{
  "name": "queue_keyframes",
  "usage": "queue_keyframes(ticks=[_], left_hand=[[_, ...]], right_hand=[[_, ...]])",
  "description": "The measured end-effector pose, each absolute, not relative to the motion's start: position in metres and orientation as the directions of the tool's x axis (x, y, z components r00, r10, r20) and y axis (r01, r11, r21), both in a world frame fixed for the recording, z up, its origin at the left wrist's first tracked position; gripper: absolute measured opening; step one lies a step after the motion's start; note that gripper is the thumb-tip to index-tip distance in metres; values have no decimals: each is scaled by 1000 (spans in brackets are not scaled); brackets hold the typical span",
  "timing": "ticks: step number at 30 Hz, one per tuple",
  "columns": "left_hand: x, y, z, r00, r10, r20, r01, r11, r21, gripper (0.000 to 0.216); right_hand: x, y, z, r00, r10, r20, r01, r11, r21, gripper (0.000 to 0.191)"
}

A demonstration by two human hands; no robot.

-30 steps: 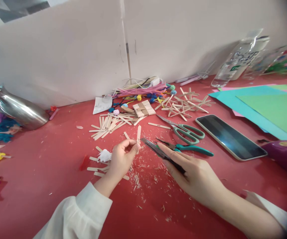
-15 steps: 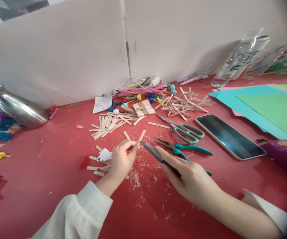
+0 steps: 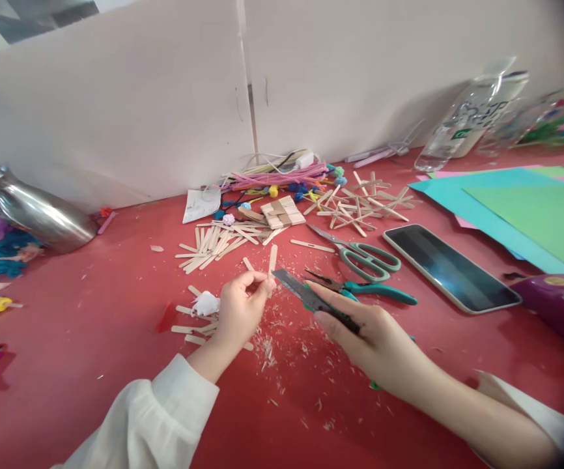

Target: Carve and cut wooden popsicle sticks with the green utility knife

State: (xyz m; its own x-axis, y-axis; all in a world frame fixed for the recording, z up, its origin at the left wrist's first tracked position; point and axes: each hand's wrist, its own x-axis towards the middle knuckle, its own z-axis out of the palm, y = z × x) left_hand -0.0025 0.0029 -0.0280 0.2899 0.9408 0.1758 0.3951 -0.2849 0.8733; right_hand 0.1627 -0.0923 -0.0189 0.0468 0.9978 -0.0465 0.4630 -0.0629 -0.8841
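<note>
Between thumb and fingers, my left hand [image 3: 243,306] pinches a wooden craft stick [image 3: 273,258], its free end pointing up and away. My right hand [image 3: 365,335] grips a utility knife [image 3: 309,298], with the blade tip close by the stick near my left fingertips; whether they touch I cannot tell. Thin wood shavings [image 3: 267,352] lie scattered on the red table [image 3: 130,312] below. Beside my left hand are several craft sticks [image 3: 182,329] and a white crumpled lump [image 3: 206,303]. Pliers [image 3: 380,291] with teal handles lie just beyond my right hand, which partly covers them.
Scissors [image 3: 370,260] and a phone [image 3: 452,267] lie to the right, near coloured paper [image 3: 531,215] and a purple tool [image 3: 550,293]. Piles of craft sticks [image 3: 218,242] and pink pipe cleaners [image 3: 282,177] sit behind. A metal jug [image 3: 42,208] stands left, a plastic bottle [image 3: 451,133] back right.
The craft stick has turned more upright in my left hand. My right hand and the knife have shifted slightly, the blade now lying a little flatter and nearer the stick's upper part.
</note>
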Motion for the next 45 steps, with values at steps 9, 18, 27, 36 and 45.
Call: queue_keyframes(ticks=[9,18,27,36,45], left_hand=[[-3,2,-26,277,951,134,341,-228,912,23],[-3,-1,-25,288,944,164,387,-271,881,21],[-3,-3,-28,300,917,262,468,-381,798,20],[-1,2,-26,265,954,142,406,-244,881,20],[-3,8,-24,320,947,11,169,-68,983,21]], right_hand=[[165,-93,-19,-7,904,427,819,250,-516,40],[165,-94,-24,-20,901,433,834,254,-490,39],[158,-96,-25,1,980,201,639,154,-753,44],[160,-92,-18,34,997,-64,411,-72,-909,51],[168,-91,-19,38,928,370,774,207,-599,39]])
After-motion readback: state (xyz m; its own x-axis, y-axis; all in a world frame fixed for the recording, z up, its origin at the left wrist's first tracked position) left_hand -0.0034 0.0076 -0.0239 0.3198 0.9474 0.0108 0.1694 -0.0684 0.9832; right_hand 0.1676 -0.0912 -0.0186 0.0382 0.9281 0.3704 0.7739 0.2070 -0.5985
